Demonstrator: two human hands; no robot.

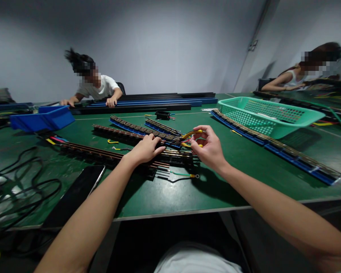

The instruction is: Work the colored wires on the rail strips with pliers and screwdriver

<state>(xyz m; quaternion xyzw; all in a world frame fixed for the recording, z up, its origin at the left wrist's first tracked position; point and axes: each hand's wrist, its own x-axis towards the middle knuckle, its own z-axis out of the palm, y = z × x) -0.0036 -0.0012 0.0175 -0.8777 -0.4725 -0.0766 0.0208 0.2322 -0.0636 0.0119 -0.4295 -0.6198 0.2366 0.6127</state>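
Observation:
My left hand [146,149] lies over a dark rail with copper strips [116,132], its fingers and thumb gripping near the rail's right end. In my right hand [208,149] are yellow-handled pliers [191,134], their handles spread apart. The pliers' head points left at the rail ends, and I cannot make out what its jaws touch. Just below my hands lies another copper-stripped rail [91,152], with a green wire [180,174] ending in a ring terminal near its right end. Behind them rests a curved blue-backed rail [136,127].
A green basket [284,127] stands at right beside a long blue-backed rail [269,146]. At left are a blue bin [42,120], tangled black cables [25,185] and a dark phone-like slab [76,193]. Two co-workers sit across the table, long bars [136,109] before one.

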